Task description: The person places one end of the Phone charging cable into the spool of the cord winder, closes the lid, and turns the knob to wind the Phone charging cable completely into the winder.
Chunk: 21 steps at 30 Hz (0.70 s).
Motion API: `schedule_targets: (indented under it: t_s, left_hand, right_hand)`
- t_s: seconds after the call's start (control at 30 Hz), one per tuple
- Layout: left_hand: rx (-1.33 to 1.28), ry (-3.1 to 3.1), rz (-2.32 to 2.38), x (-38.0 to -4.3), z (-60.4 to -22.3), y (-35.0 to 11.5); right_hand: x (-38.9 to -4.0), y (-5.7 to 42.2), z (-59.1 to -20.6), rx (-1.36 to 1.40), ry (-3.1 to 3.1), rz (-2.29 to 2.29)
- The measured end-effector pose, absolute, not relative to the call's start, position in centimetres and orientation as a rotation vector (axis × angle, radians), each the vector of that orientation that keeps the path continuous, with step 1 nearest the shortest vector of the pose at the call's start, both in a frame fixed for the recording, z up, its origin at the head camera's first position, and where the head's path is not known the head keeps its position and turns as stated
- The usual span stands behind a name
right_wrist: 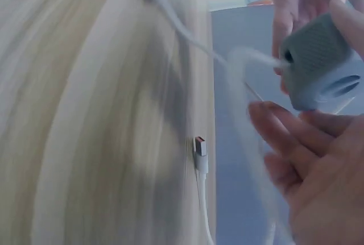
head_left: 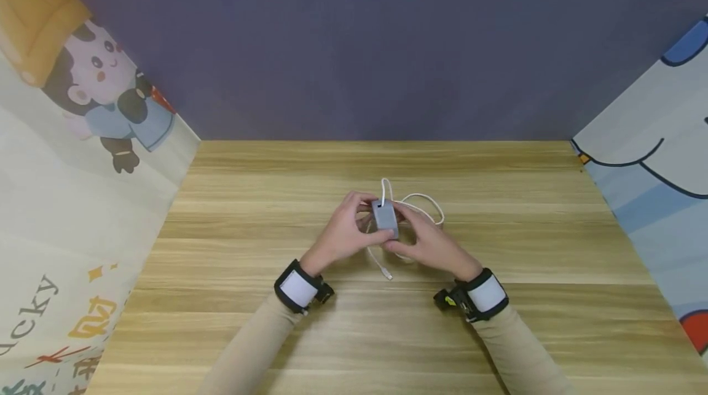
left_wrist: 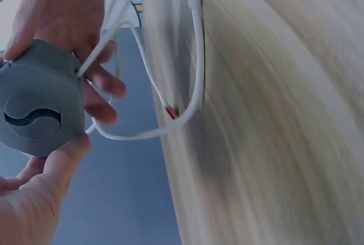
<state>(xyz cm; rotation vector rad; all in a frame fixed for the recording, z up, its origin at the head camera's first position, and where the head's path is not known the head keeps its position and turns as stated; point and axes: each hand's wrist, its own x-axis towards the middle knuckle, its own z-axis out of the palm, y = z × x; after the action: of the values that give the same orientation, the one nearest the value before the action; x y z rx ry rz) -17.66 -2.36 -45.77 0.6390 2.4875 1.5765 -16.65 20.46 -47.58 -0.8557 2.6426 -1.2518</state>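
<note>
Between both hands, over the table, is a small grey cable winder (head_left: 385, 219). Its round face with an S-shaped slot (left_wrist: 33, 117) shows in the left wrist view, beside a textured side. My left hand (head_left: 345, 234) holds it from the left, thumb on the near edge. My right hand (head_left: 430, 244) grips the right side, its thumb at the near corner. A white cable (head_left: 427, 195) comes out of a dark opening in the winder and loops behind the right hand. One USB plug (right_wrist: 201, 162) of the cable hangs or lies below the hands; which, I cannot tell.
Under the hands is a wood-grain table (head_left: 249, 198). A dark blue-grey panel (head_left: 387, 45) stands along its far edge. Printed cartoon panels flank it, one at the left (head_left: 66, 198) and one at the right (head_left: 636, 198). Each wrist wears a black strap with a camera.
</note>
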Motion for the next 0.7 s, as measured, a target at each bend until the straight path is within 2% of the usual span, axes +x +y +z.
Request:
schedule_targets:
  t_s: [0.33, 0.7]
  left_hand:
    - [0.623, 2.275, 1.727, -17.4, -45.8, -2.8]
    - [0.621, 2.478, 1.661, -17.0, -46.3, -3.4]
  right_hand:
    - [-16.7, 20.1, -47.7, -0.787, 2.488, -1.512]
    - [-16.8, 20.2, -47.3, -0.865, 2.652, -1.388]
